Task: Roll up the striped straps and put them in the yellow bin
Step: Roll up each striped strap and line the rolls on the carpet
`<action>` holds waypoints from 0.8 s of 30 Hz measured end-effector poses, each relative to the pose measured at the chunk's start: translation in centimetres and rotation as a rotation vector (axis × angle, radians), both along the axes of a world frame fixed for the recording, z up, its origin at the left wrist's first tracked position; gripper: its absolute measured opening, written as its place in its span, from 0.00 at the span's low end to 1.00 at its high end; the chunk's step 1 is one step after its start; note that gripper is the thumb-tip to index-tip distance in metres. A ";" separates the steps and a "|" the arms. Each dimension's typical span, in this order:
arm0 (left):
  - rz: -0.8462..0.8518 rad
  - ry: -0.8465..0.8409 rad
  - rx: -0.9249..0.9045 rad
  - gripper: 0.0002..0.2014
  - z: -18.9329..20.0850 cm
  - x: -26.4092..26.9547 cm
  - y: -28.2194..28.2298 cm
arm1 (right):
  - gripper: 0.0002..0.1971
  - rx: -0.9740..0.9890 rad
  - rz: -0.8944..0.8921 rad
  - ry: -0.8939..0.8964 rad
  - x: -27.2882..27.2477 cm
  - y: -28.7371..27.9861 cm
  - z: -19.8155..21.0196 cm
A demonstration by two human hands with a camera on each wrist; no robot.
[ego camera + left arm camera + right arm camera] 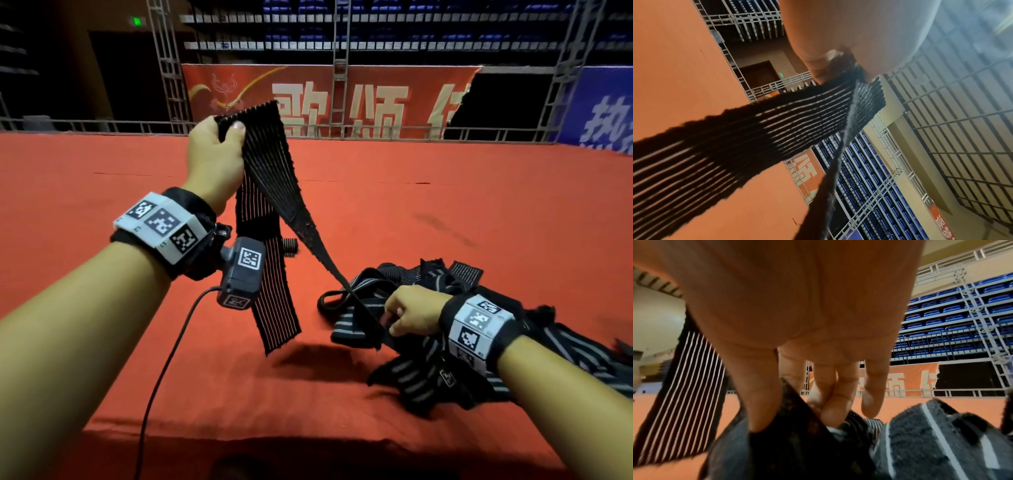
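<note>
The right hand, nearest the viewer, is low over the pile of striped straps on the red table cover, with thumb and fingers pinching the narrow dark tail of one strap; the right wrist view shows the thumb pressed into that dark fabric. Farther off and higher, the left hand grips the wide ribbed end of the same striped strap, thumb on top, so that one length runs taut down to the right hand while another length hangs free below the left wrist. The risk, as I judge it, lies in the tangle: the tail passes beside a loop of another strap, and pulling harder could drag the heap along or knot it tighter. The free hanging length could also twist, giving a crooked roll. The strap is black with thin pale lengthwise stripes and a frayed edge, narrowing from a broad elastic band to a slim tail; those in the pile are grey-striped and fuzzier. The yellow bin is not in any view, so its place cannot be told.
</note>
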State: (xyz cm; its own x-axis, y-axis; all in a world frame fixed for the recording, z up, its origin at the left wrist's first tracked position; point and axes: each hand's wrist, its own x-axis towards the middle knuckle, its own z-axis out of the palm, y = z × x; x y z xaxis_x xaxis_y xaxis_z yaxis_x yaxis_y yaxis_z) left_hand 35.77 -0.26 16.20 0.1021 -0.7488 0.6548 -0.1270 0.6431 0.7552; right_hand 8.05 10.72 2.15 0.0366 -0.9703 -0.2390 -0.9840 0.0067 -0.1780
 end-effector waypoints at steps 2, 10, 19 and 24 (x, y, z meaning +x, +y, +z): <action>-0.001 0.050 -0.023 0.07 0.3 0.0 0.3 | 0.08 0.014 -0.020 0.147 0.0 -0.4 -1.4; -0.177 -0.001 -0.104 0.09 1.5 -0.7 2.6 | 0.06 -0.230 -0.094 0.004 0.5 -2.6 -2.7; -0.304 -0.053 -0.023 0.10 0.0 -2.7 4.9 | 0.07 -0.837 0.150 -1.069 9.8 -2.5 10.5; -0.378 -0.019 -0.032 0.11 0.6 -2.9 6.7 | 0.04 -1.150 0.152 -1.050 11.5 -1.9 13.1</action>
State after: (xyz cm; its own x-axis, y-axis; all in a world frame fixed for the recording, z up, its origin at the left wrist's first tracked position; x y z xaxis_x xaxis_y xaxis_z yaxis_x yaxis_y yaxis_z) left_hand 32.85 6.47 16.80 -0.1900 -0.7102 0.6778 0.1105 0.6705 0.7336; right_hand 19.55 8.84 15.29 -0.1841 -0.5792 0.7941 -0.3997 -0.6940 -0.5988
